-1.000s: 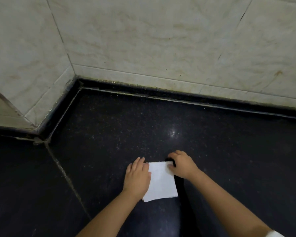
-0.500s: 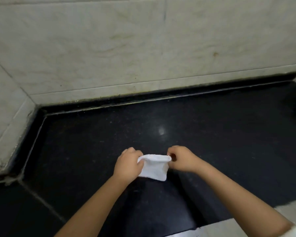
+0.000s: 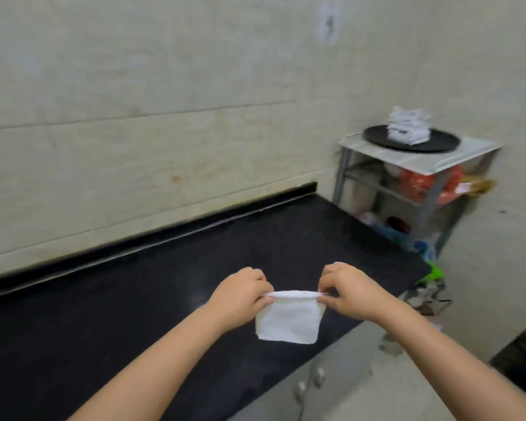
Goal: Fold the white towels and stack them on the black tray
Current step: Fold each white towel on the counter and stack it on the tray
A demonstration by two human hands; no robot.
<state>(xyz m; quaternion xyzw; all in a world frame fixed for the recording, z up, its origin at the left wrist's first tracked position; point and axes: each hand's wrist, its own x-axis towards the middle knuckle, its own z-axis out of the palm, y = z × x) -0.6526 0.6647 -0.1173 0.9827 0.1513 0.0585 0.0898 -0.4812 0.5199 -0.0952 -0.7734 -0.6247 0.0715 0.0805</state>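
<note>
From the head camera: the left hand (image 3: 240, 294) and right hand (image 3: 348, 291) each pinch a top corner of the folded white towel (image 3: 287, 319), which hangs in the air above the black counter (image 3: 134, 299). The black tray (image 3: 438, 144) with its stack of folded towels (image 3: 407, 127) sits well off on a small shelf (image 3: 468, 154). Best to keep both corners level and taut on the carry, so the fold holds.

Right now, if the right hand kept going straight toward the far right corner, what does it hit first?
Likely nothing on the black counter; the right hand holding the folded towel would probably reach the metal shelf with the black tray. Depth unclear.
</note>
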